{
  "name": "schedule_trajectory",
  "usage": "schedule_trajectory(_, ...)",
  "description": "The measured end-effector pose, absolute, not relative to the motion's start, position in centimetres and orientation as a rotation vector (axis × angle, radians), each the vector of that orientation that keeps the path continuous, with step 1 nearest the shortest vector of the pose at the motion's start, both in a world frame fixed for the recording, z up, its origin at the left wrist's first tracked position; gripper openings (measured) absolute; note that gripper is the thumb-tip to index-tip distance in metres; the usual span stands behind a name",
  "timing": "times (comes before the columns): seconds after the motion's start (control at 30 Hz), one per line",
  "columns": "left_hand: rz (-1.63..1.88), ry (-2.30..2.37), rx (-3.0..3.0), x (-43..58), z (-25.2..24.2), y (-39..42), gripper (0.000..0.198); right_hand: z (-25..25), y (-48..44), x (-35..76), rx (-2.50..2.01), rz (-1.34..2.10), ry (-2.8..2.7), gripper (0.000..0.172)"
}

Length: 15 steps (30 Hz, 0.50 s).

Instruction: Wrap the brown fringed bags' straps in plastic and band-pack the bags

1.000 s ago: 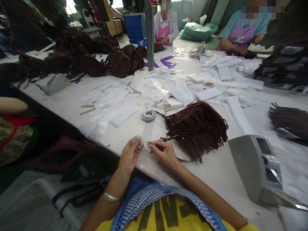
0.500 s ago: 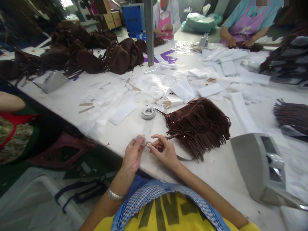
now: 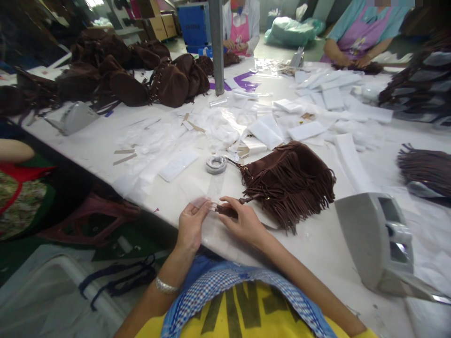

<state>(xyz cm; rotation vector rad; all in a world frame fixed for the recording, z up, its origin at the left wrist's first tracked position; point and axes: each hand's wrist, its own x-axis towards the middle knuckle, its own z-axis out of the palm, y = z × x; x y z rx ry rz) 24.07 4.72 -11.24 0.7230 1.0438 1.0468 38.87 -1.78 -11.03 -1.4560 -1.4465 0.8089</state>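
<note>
At the table's near edge, my left hand (image 3: 192,224) pinches a small piece of translucent plastic film (image 3: 198,202) between thumb and fingers. My right hand (image 3: 246,223), its fingertips almost meeting the left ones, is closed on the dark brown strap (image 3: 228,211) of a bag. A small metal buckle appears to sit between the fingertips, partly hidden. To the right lies the brown fringed bag (image 3: 291,180) on its side, the strap running from it toward my hands. Just beyond the hands rests a roll of clear tape (image 3: 216,164).
A grey tape dispenser (image 3: 375,239) stands at right, another (image 3: 79,117) at far left. White paper pieces (image 3: 266,131) and plastic film litter the middle. Brown bags (image 3: 169,87) pile up at back left, around a grey post (image 3: 218,56). Two co-workers stand across the table.
My hands have shifted slightly and turned the buckle; its ring shape showed between the fingertips before. More of the dark strap now shows under my right fingers. The bag stays put.
</note>
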Motion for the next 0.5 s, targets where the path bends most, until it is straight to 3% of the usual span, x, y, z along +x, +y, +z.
schedule_trajectory(0.17,1.049,1.048,0.736,24.2,-11.5,4.8,0.037,-11.2,-1.7,39.7,-1.611,0.808,-1.518,0.031)
schedule_trajectory(0.33,0.886,0.932,0.722,24.7,-11.7,3.7,0.039,-11.4,-1.7,39.6,-1.481,0.878,-1.424,0.050)
schedule_trajectory(0.5,0.857,0.948,0.749,24.4,-11.5,3.9,0.036,-11.0,-1.7,39.8,-1.412,0.879,-1.433,0.054)
